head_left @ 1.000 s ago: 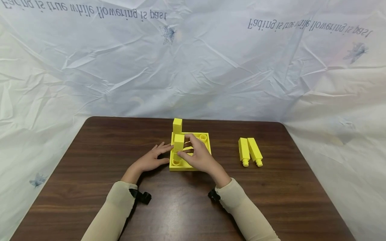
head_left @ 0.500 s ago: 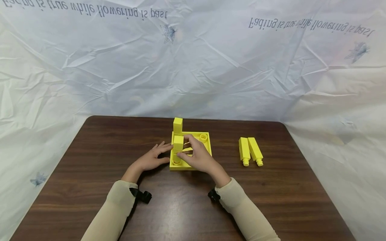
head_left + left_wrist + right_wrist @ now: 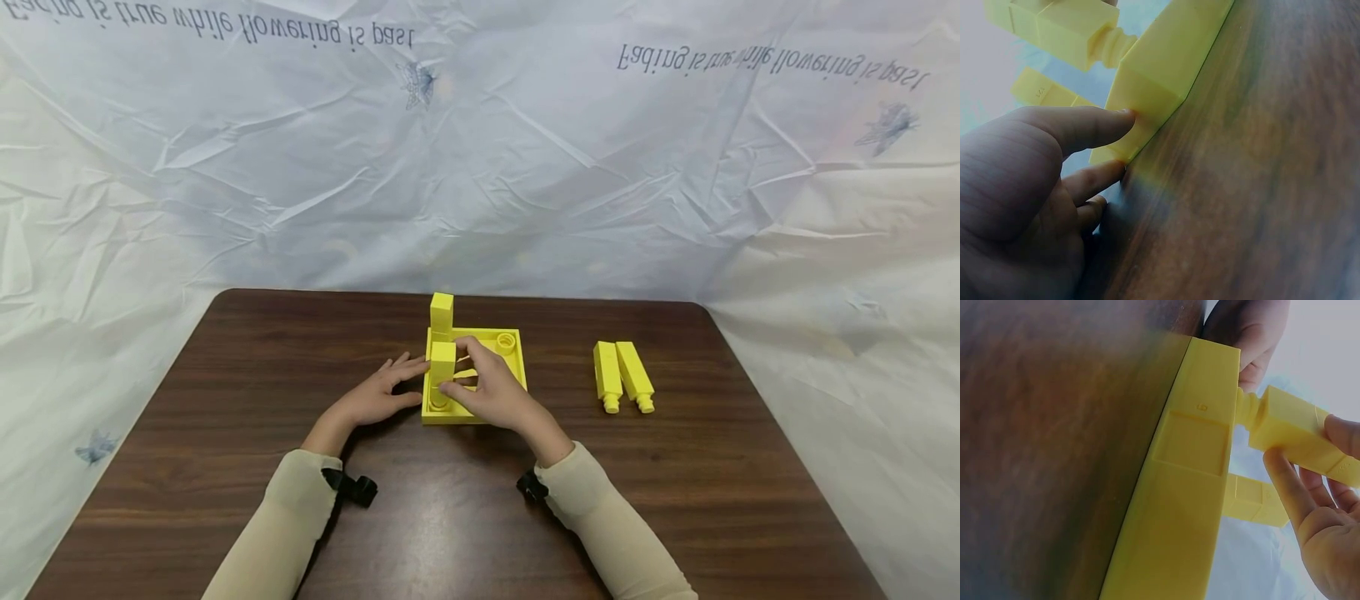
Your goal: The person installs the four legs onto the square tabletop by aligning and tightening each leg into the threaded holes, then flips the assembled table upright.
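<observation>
A square yellow tray-like base [image 3: 456, 420] lies on the table, with round threaded sockets in its corners. My right hand [image 3: 497, 390] pinches a yellow square leg [image 3: 442, 357] between thumb and fingers. That leg stands upright over the front left socket, and its ridged screw end [image 3: 1247, 409] meets the base in the right wrist view. Another yellow leg [image 3: 442, 312] stands at the back left corner. My left hand [image 3: 377, 397] touches the base's left side with fairly straight fingers; its thumb [image 3: 1099, 128] presses the side wall in the left wrist view.
Two loose yellow legs [image 3: 607, 372] lie side by side on the dark wooden table [image 3: 442, 508], right of the base. An unoccupied round socket [image 3: 506, 342] shows at the back right corner. Behind the table hangs a wrinkled white sheet [image 3: 495, 175].
The leg in my right hand has come down slightly toward the front left socket. My left hand stays against the base.
</observation>
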A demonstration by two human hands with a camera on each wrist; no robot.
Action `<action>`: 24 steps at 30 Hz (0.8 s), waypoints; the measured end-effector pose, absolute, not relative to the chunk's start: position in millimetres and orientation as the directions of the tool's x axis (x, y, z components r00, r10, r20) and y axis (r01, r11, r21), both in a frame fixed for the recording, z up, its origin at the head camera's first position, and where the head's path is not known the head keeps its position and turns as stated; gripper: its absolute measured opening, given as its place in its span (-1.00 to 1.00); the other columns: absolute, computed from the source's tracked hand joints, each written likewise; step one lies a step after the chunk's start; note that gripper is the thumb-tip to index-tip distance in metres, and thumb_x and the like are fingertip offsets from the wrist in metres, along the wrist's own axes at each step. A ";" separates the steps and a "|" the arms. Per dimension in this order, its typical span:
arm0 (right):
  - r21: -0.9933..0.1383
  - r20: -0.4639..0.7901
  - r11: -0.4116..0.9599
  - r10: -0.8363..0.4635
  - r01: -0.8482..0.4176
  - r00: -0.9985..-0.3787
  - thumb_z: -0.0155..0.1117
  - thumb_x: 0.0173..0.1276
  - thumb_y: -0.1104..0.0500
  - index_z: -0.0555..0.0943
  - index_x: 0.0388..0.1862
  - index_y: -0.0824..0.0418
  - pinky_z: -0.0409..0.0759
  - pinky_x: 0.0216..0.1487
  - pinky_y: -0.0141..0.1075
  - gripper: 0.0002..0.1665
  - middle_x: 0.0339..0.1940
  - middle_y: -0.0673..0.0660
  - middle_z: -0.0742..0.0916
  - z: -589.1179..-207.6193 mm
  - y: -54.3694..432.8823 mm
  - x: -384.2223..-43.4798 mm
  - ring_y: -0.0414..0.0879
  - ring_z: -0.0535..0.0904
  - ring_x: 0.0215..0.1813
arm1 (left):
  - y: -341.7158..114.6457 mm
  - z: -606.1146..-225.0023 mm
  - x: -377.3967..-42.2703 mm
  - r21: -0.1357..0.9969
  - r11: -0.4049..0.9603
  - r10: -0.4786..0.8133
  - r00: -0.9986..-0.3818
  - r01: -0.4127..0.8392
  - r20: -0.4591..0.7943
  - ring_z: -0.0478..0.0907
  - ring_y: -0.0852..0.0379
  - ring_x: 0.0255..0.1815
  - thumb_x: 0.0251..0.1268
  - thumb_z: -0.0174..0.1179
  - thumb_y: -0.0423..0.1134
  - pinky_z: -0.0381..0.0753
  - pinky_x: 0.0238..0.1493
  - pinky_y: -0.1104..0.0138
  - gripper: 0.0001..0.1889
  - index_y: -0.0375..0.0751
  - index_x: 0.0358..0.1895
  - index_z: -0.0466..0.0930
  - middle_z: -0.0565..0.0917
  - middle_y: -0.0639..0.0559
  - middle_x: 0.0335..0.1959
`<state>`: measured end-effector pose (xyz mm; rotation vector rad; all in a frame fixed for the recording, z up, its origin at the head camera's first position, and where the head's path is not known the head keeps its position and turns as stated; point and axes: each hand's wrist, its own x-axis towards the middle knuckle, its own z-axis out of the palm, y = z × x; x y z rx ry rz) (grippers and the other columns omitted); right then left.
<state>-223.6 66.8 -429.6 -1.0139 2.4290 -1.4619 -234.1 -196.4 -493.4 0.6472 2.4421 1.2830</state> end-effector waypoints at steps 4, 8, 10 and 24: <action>-0.823 0.217 0.308 -0.606 -0.477 -0.765 0.39 0.53 0.23 0.34 0.44 0.29 0.71 0.18 -0.11 -0.37 0.23 0.26 0.57 -429.9 67.0 -224.2 0.12 0.66 0.26 | -196.3 -493.6 -234.1 0.828 0.503 0.518 -0.853 0.247 -0.060 -0.39 -0.39 0.72 0.64 0.19 -0.17 -0.25 0.55 -0.44 -0.34 -0.17 0.67 0.24 0.06 -0.23 0.72; -0.826 0.209 0.310 -0.608 -0.471 -0.766 0.40 0.52 0.24 0.34 0.44 0.29 0.72 0.17 -0.11 -0.36 0.22 0.25 0.57 -430.0 67.4 -224.2 0.12 0.67 0.25 | -196.0 -493.4 -234.1 0.830 0.501 0.519 -0.852 0.246 -0.060 -0.39 -0.37 0.72 0.64 0.20 -0.17 -0.26 0.56 -0.43 -0.34 -0.16 0.67 0.24 0.06 -0.21 0.73; -0.826 0.204 0.313 -0.608 -0.469 -0.767 0.40 0.52 0.24 0.34 0.43 0.29 0.72 0.17 -0.12 -0.37 0.20 0.23 0.57 -430.2 67.5 -224.3 0.11 0.67 0.25 | -196.0 -493.7 -234.3 0.830 0.500 0.520 -0.852 0.247 -0.060 -0.39 -0.36 0.73 0.64 0.20 -0.16 -0.27 0.56 -0.43 -0.34 -0.17 0.67 0.24 0.06 -0.21 0.73; -0.801 0.196 0.332 -0.641 -0.498 -0.742 0.38 0.55 0.18 0.33 0.56 0.30 0.72 0.18 -0.06 -0.28 0.26 0.27 0.59 -431.7 68.7 -224.5 0.14 0.67 0.25 | -196.2 -494.6 -233.6 0.829 0.493 0.528 -0.848 0.262 -0.046 -0.35 -0.34 0.73 0.64 0.19 -0.20 -0.31 0.59 -0.38 -0.35 -0.23 0.66 0.24 0.09 -0.23 0.71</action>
